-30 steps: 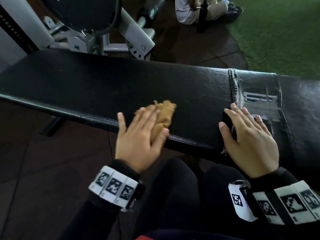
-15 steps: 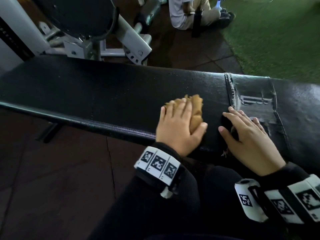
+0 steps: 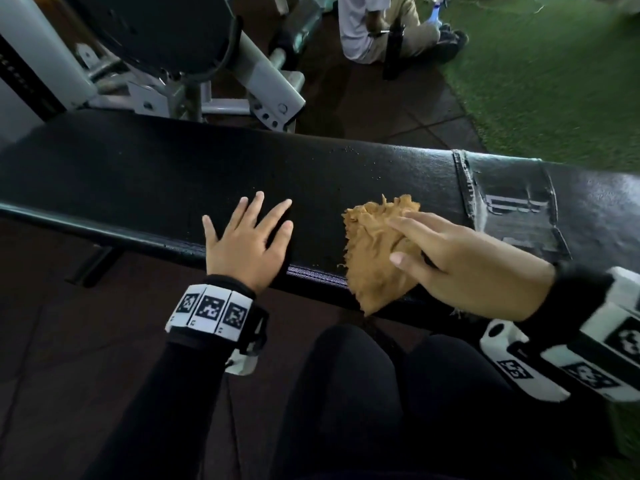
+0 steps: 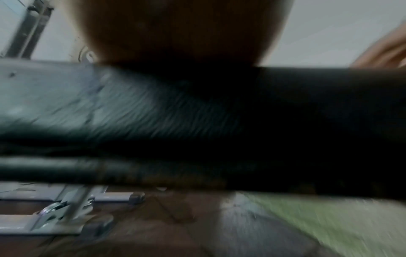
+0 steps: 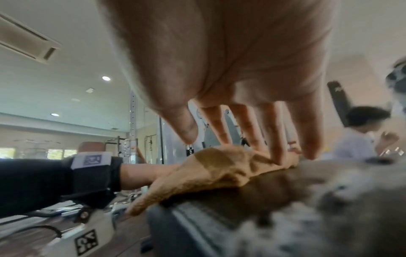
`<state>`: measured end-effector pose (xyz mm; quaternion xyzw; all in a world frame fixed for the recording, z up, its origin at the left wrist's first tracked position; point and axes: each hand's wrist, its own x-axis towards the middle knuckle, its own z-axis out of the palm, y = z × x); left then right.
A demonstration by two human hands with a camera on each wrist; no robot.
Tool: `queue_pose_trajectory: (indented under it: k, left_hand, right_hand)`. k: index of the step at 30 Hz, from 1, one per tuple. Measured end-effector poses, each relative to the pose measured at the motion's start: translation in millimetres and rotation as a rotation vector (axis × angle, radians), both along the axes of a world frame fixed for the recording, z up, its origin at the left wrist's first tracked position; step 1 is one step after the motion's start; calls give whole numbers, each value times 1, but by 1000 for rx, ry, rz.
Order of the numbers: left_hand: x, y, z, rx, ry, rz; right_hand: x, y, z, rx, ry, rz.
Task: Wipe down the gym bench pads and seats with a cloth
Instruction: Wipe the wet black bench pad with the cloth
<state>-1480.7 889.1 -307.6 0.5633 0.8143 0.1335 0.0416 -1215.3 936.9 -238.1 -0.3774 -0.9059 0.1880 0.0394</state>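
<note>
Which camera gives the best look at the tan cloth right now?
The head view: the whole cloth lies on the bench pad under the right hand. The right wrist view shows it side-on, partly blurred. The left wrist view shows none of it.

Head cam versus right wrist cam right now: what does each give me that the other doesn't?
Only the head view shows the whole layout: the left hand flat on the bench pad, the worn patch to the right, and the green turf beyond.

Only the right wrist view shows the side angle: the right hand's fingers straight, tips pressing the cloth, plus ceiling lights.

Both show the tan cloth draped over the pad's near edge under the right hand, and a seated person behind.
</note>
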Motion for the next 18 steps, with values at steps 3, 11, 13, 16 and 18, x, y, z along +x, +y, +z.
queue_pose_trajectory:
  k: [3, 11, 13, 16, 18]
  left_hand:
    - [0, -2, -4, 55, 42, -14]
    - [2, -3, -12, 138, 57, 9]
    - [3, -2, -13, 147, 62, 19]
    - [5, -1, -13, 156, 73, 29]
    - [4, 0, -13, 162, 84, 26]
  right_hand:
    - [-15, 3, -6, -27, -157, 14]
    - [-16, 43, 10, -185, -430, 201]
    - [-14, 48, 17, -302, -433, 201]
    - [-20, 51, 18, -438, -455, 205]
    - [-33, 56, 18, -429, -507, 245]
